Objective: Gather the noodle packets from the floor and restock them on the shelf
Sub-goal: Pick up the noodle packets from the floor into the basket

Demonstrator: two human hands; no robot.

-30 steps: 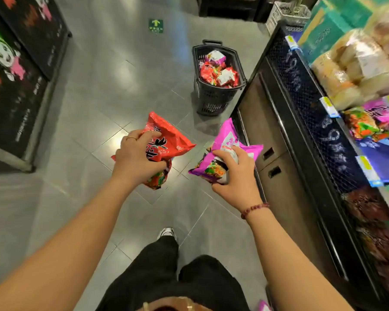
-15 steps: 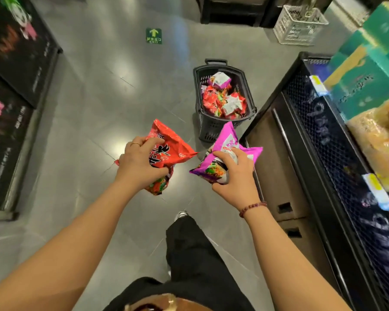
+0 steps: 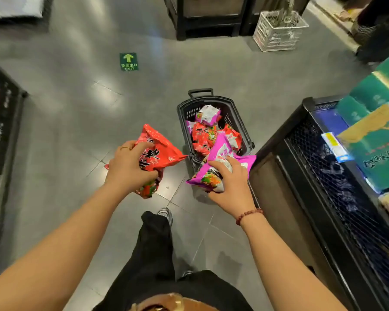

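Note:
My left hand [image 3: 130, 168] grips a red noodle packet [image 3: 161, 151] from above, held out over the grey floor. My right hand [image 3: 230, 184] grips a magenta noodle packet [image 3: 220, 153] just to the right of it. Straight ahead a black wheeled basket [image 3: 239, 108] stands on the floor with several red and magenta packets [image 3: 206, 135] inside; the magenta packet in my hand overlaps its near rim. The shelf [image 3: 323, 167] runs along the right, with a black mesh front and green boxes [image 3: 375, 140] on it.
A white wire basket [image 3: 279, 30] stands at the far right by a dark display stand [image 3: 211, 16]. A green exit sticker [image 3: 129, 61] lies on the floor. A dark display unit [image 3: 2, 131] lines the left. My black-trousered leg and shoe [image 3: 164, 215] are below.
The view has moved forward and the basket has come closer to my hands. Both hands keep their packets; the magenta one now overlaps the basket's near edge.

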